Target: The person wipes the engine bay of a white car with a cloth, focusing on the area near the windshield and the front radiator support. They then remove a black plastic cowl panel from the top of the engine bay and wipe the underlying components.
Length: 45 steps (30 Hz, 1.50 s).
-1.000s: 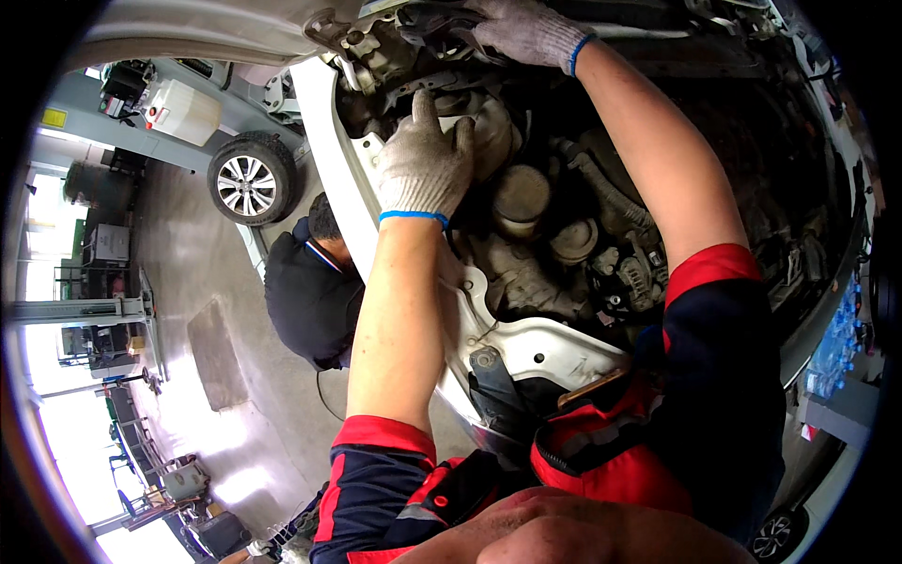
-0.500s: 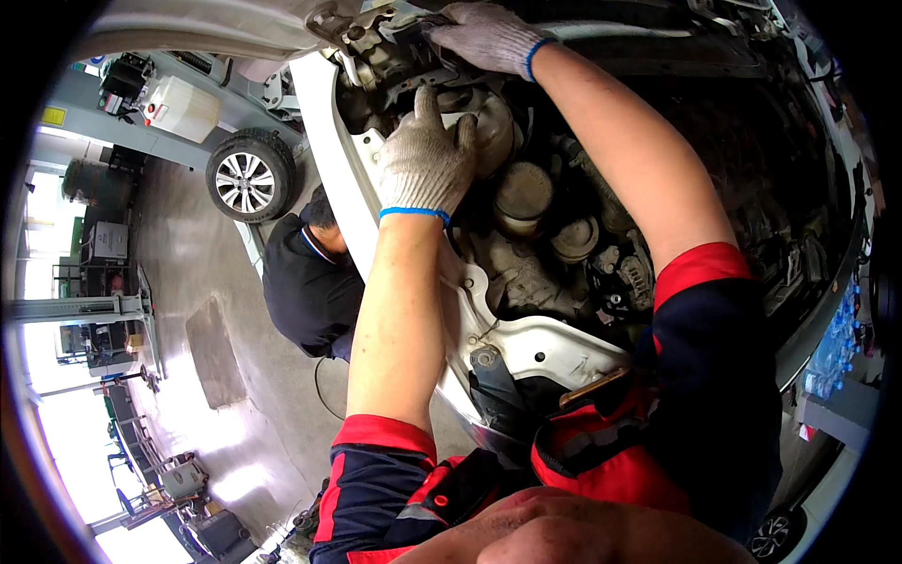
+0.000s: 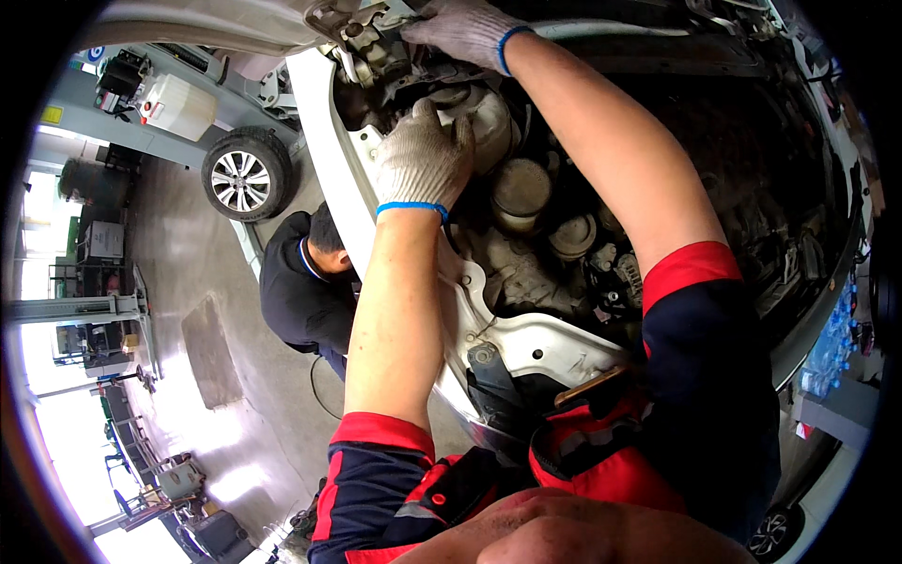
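My left hand (image 3: pixel 423 162), in a knitted off-white glove with a blue cuff, lies over the inner side of the white fender (image 3: pixel 324 132). Its thumb and index finger stand apart beside a pale rounded reservoir (image 3: pixel 490 127); the other fingertips are out of sight. Farther off, my gloved right hand (image 3: pixel 467 34) reaches to the back of the engine bay near the hood hinge (image 3: pixel 331 21). Its fingers are bent together around a dark part that I cannot make out. A round dusty cap (image 3: pixel 521 188) and a smaller round cap (image 3: pixel 573 237) sit nearer to me, below both hands.
Another person (image 3: pixel 305 282) in a dark shirt bends down just left of the fender. Behind them a wheel with a tyre (image 3: pixel 246 176) stands by a lift beam. A whitish plastic tank (image 3: pixel 178 106) hangs at the upper left. Bottled water packs (image 3: pixel 829 348) lie at the right.
My right hand has shifted a little to the left. The left index finger has bent lower, with that hand nearly in place. The other person's head has come more into sight.
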Tool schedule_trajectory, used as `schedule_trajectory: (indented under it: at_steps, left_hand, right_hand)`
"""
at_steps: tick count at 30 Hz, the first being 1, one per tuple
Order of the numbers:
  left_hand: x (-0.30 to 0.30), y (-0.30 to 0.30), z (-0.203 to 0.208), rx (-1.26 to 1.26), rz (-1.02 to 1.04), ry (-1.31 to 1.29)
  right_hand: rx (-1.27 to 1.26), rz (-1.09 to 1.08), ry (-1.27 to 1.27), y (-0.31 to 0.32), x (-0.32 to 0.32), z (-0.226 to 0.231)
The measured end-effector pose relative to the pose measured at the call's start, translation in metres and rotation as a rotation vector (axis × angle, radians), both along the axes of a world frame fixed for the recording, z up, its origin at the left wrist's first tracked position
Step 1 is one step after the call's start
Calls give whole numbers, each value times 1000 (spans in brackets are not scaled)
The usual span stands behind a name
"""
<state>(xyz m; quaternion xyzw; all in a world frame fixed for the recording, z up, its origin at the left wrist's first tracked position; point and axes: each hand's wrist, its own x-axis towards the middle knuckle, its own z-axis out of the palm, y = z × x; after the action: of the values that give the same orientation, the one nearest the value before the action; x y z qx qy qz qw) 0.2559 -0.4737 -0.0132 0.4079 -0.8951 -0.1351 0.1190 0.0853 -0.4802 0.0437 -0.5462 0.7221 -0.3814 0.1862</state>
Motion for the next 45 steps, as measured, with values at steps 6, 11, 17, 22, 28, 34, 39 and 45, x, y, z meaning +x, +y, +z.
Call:
schedule_trajectory:
  at_steps: [6,11,17,22,28,34,39,45]
  left_hand:
    - [0,0,-1,30,-10,-52]
    - [1,0,0,52,-3,-73]
    - [3,3,4,17,-44,-59]
    - [5,2,1,32,-19,-71]
    - [0,5,11,9,16,42]
    - [1,-6,16,-106,18,198]
    - [-4,-54,25,14,108,94]
    - [-1,-75,11,32,-36,284]
  right_hand:
    - [25,-184,177,-12,7,-10]
    - [-78,12,47,-2,-18,-31]
    - [175,-17,233,-28,-8,-36]
    - [49,-188,346,-29,6,-36]
    - [78,-212,464,-22,2,-49]
    - [100,-216,478,-19,14,-47]
    - [-207,-199,392,-28,1,-59]
    - [66,-203,458,-20,21,-41]
